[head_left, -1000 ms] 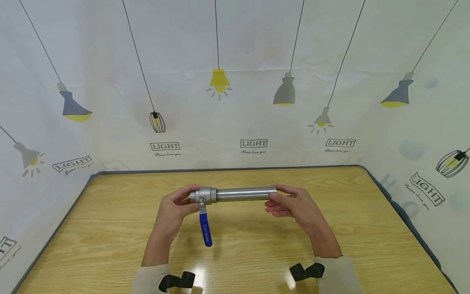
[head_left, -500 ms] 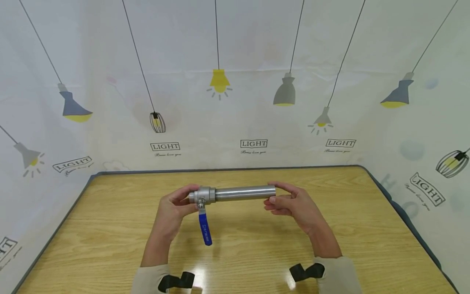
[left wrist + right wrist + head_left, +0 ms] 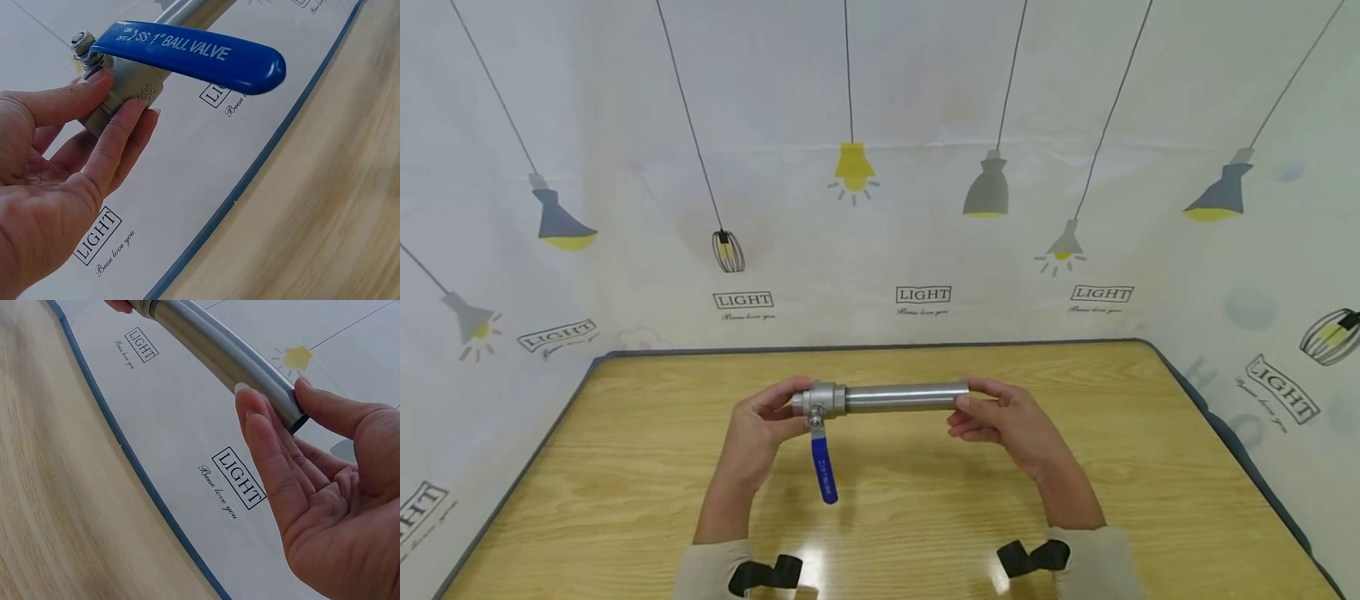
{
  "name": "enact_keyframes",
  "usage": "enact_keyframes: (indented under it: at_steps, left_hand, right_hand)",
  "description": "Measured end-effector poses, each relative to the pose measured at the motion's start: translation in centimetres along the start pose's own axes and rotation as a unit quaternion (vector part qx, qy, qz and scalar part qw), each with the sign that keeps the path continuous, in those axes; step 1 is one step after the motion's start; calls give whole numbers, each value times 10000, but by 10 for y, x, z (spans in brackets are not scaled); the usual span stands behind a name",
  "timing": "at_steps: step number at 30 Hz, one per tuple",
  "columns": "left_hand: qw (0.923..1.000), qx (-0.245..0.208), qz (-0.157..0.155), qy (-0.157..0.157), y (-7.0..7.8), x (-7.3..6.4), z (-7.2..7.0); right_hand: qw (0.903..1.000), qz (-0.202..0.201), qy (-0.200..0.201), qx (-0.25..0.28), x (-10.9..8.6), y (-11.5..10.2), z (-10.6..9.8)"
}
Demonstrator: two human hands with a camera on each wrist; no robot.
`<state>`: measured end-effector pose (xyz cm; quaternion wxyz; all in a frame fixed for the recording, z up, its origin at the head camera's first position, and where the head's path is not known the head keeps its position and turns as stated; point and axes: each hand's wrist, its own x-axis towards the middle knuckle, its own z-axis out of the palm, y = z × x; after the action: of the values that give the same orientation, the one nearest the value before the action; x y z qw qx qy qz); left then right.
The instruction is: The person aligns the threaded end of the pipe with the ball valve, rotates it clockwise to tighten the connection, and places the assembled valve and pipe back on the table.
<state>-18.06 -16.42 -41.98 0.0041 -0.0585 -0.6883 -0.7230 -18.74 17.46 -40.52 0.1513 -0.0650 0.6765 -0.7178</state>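
A steel ball valve (image 3: 824, 399) is joined to a straight steel pipe (image 3: 906, 397), and both are held level above the table. My left hand (image 3: 758, 429) grips the valve body at its left end, thumb in front and fingers behind. From the valve stem a blue lever handle (image 3: 824, 472) points down toward me; in the left wrist view its lettering reads "1" BALL VALVE". At the other end of the pipe my right hand (image 3: 1011, 425) pinches it between thumb and fingers. The right wrist view shows the pipe's end (image 3: 292, 415) between them.
A wood-grain table (image 3: 880, 525) with a dark blue edge lies beneath the hands. White sheeting (image 3: 925, 225) printed with lamps and "LIGHT" rises at the back and both sides. A black strap (image 3: 765, 575) sits on each sleeve.
The view has shifted slightly, so everything sits a little further right. Over the second, the right thumb and fingers shift slightly on the pipe end. Both hands keep hold.
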Motion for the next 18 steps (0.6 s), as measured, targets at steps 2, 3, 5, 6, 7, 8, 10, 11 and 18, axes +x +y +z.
enact_keyframes:
  at_steps: [2,3,5,6,7,8,10,11,18]
  left_hand:
    - [10000,25,-15,2,0,0,1]
    - [10000,34,-23,7,0,0,2]
    - [10000,33,-38,28,1,-1,2]
    - [10000,40,-38,27,1,-1,2]
    - [10000,35,-31,10,2,-1,3]
    - [10000,28,-21,-14,2,-1,3]
    - [10000,22,-5,-63,2,0,4]
    - [10000,22,-5,-80,3,0,4]
    - [9999,-1,-108,13,3,-1,4]
  right_hand:
    - [10000,31,8,27,-1,0,-1]
    - [10000,36,17,29,-1,0,-1]
    - [10000,45,22,29,-1,-1,0]
    - [10000,46,33,10,-1,-1,-1]
    - [10000,42,52,-11,-1,-1,-1]
    - [10000,19,51,-46,-2,-2,-1]
    - [10000,-11,51,-83,-2,-2,-2]
    - [9999,-25,50,-98,-2,-2,-2]
    - [10000,-23,-34,-31,-3,-2,-2]
